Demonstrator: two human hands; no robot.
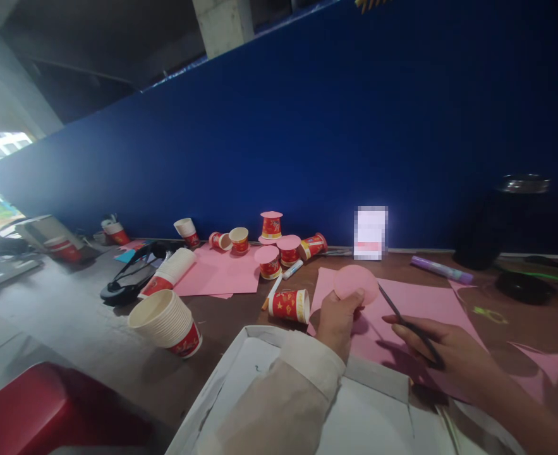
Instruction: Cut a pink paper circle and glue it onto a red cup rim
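Note:
My left hand (pixel 338 322) pinches a round pink paper disc (pixel 354 283) by its lower edge, thumb on top. My right hand (pixel 430 344) grips dark scissors (pixel 397 309). Their tip points up and left, close to the disc's right edge; whether it touches the paper I cannot tell. Beneath both hands lies a pink paper sheet (pixel 418 303). Left of my left hand, a red paper cup (pixel 289 306) rests on its side. Farther back, several cups stand with pink discs on them, among them one red cup (pixel 272 225) raised above the others.
A white box (pixel 245 373) sits in front of me under my left forearm. At left are a tilted stack of paper cups (pixel 167 322), a black strap (pixel 136 272) and a red stool (pixel 36 404). Behind are a purple tube (pixel 442 270), a lit screen (pixel 371 232) and a blue partition (pixel 279 139).

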